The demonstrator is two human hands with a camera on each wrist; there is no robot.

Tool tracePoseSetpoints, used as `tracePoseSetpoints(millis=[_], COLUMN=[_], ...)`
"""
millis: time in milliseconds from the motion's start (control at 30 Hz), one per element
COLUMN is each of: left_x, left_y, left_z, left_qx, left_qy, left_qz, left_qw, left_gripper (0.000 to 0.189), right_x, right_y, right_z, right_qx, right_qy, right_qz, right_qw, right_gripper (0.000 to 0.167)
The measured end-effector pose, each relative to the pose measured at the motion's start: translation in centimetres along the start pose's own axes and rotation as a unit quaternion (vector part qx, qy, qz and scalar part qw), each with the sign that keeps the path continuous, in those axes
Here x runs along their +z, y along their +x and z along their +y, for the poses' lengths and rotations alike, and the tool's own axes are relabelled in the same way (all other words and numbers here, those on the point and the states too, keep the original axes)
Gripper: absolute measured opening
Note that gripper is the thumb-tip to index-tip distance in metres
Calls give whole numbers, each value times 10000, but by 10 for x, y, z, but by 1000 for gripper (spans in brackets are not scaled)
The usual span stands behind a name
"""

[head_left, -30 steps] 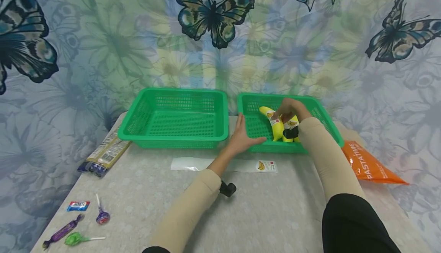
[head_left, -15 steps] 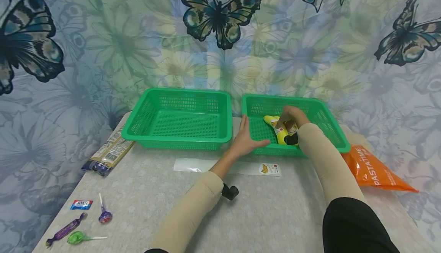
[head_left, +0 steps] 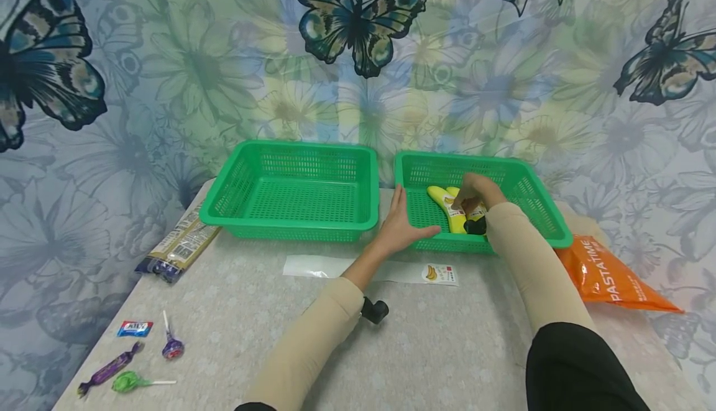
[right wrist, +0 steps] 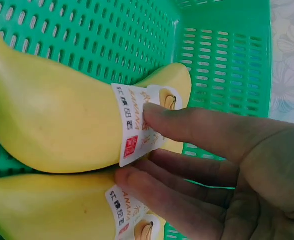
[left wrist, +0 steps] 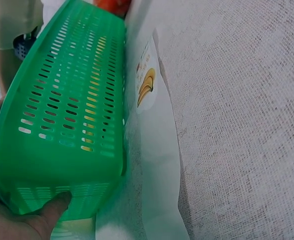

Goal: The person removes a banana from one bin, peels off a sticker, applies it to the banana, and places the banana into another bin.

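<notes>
In the head view my right hand [head_left: 475, 191] reaches into the right green basket [head_left: 545, 203]. It pinches a yellow banana [right wrist: 62, 115] at its white label band [right wrist: 129, 115], thumb on the label and fingers along the side. A second labelled banana [right wrist: 47, 205] lies right alongside; part of its label is behind the fingers. Another yellow end [right wrist: 179, 77] shows behind the first. My left hand [head_left: 399, 230] lies at this basket's near left corner, fingers straight along the left side. In the left wrist view its thumb [left wrist: 57, 207] touches the outer wall.
A second green basket [head_left: 291, 230] stands on the left. A clear strip with a banana label [head_left: 442, 273] lies in front. An orange PASTATIME bag [head_left: 610, 274] is at the right, a gold packet [head_left: 181, 246] at the left. Wrapped candy [head_left: 112, 369] and lollipops [head_left: 172, 347] lie front left.
In the basket, the bananas now lie closer side by side under my right hand. The left hand keeps its place at the corner. The head view has shifted slightly.
</notes>
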State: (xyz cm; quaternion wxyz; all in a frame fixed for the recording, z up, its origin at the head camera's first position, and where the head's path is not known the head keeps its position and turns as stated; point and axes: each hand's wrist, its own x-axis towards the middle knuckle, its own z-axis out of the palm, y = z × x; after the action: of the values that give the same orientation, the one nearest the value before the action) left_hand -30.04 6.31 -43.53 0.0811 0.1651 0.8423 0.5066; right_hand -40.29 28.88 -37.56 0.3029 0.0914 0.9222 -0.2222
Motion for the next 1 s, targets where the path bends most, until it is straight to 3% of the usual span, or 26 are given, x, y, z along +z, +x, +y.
tracePoseSetpoints(millis=[33, 133, 233, 367, 767, 1000], left_x=[0, 0, 1, 3, 4, 7], left_y=[0, 1, 1, -1, 2, 0], left_z=[0, -1, -2, -2, 6, 0], left_qx=[4, 12, 9, 21, 93, 20], left_qy=[-7, -48, -71, -77, -112, -95], left_qz=[-1, -11, -30, -19, -46, -57], left_qw=[10000, 10000, 10000, 10000, 9999, 9999], left_gripper=[120, 120, 120, 122, 120, 122], right_x=[0, 0, 2, 4, -4, -11], right_y=[1, 5, 8, 8, 10, -3], right_z=[0, 2, 5, 8, 12, 7], right_qx=[-8, -41, -75, -130, 22, -183], right_qy=[-32, -143, -173, -87, -164, -473], right_qz=[56, 139, 139, 79, 44, 39], right_qw=[10000, 9998, 9997, 9998, 9999, 9987], right_gripper=[38, 32, 49, 59, 29, 29])
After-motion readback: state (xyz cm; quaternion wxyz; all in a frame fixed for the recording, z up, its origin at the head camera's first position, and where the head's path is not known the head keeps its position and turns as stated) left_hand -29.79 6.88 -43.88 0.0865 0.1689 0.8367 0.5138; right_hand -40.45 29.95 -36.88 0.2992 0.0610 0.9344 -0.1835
